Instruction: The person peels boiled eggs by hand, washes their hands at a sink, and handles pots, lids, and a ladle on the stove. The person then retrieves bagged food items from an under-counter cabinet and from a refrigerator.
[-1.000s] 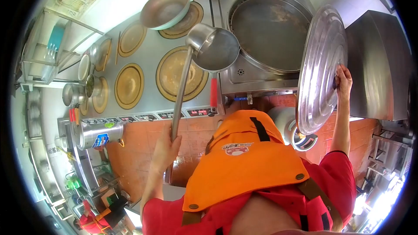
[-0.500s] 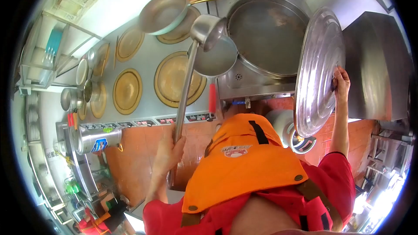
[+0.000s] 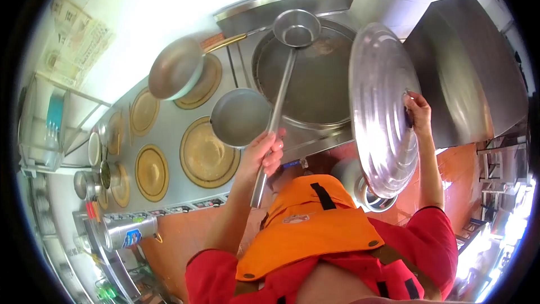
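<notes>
My left hand [image 3: 264,155] is closed around the long metal handle of a ladle [image 3: 297,29]. The ladle's deep bowl is above the far part of a large round pot [image 3: 323,126] set into the stove; the pot's inside looks dark grey. With my right hand [image 3: 419,114] I grip the knob of a big ridged metal lid [image 3: 377,115], tilted nearly on edge at the pot's right side. A small grey saucepan [image 3: 242,118] sits just beyond my left hand, its handle hidden behind the hand and forearm.
A frying pan [image 3: 177,68] with a gold handle rests at the back left of the counter. Several round tan plates [image 3: 209,152] are set in the counter. A tall metal box [image 3: 467,73] stands right of the lid. A metal canister [image 3: 129,231] is at left.
My left hand has moved forward and right, carrying the ladle from over the saucepan to over the large pot. My right hand still holds the lid upright. The camera view has shifted.
</notes>
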A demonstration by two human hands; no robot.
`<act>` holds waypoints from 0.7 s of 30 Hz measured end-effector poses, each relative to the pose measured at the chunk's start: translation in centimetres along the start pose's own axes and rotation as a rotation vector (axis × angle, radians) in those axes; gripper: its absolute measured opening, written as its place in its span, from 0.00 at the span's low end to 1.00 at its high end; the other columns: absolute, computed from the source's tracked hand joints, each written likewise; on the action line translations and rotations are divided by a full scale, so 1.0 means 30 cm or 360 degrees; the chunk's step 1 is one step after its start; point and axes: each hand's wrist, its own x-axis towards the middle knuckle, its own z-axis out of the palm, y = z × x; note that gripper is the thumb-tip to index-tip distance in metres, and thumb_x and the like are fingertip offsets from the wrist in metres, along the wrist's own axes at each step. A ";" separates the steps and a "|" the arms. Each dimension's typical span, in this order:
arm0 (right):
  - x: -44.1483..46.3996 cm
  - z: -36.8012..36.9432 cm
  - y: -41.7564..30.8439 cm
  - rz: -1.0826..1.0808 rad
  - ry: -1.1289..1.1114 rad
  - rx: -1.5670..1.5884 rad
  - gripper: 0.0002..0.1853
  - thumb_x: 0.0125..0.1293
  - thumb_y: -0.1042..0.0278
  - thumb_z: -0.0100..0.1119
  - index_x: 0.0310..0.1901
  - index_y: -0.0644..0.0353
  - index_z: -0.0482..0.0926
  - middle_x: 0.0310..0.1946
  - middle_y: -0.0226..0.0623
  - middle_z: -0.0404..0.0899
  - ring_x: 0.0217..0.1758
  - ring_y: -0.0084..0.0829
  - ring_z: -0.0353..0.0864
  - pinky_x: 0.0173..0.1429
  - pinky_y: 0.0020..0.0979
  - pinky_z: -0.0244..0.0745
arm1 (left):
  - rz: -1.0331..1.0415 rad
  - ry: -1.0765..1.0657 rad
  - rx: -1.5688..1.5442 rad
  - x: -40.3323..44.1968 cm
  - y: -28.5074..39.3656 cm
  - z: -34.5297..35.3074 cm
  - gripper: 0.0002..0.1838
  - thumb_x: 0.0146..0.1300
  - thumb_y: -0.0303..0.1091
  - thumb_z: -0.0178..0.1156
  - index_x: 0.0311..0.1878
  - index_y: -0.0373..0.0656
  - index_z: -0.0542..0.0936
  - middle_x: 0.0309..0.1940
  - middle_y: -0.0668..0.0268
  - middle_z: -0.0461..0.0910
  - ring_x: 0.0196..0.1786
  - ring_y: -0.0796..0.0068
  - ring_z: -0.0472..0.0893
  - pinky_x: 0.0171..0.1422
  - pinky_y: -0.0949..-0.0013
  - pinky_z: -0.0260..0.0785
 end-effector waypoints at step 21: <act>0.594 0.972 0.309 -0.0741 -0.0608 -0.1063 0.18 0.59 0.67 0.60 0.51 0.61 0.79 0.41 0.45 0.83 0.43 0.39 0.82 0.50 0.32 0.73 | 0.0133 0.0341 0.0443 0.013 0.040 0.162 0.18 0.69 0.35 0.54 0.57 0.36 0.69 0.18 0.73 0.64 0.11 0.87 0.60 0.11 0.81 0.52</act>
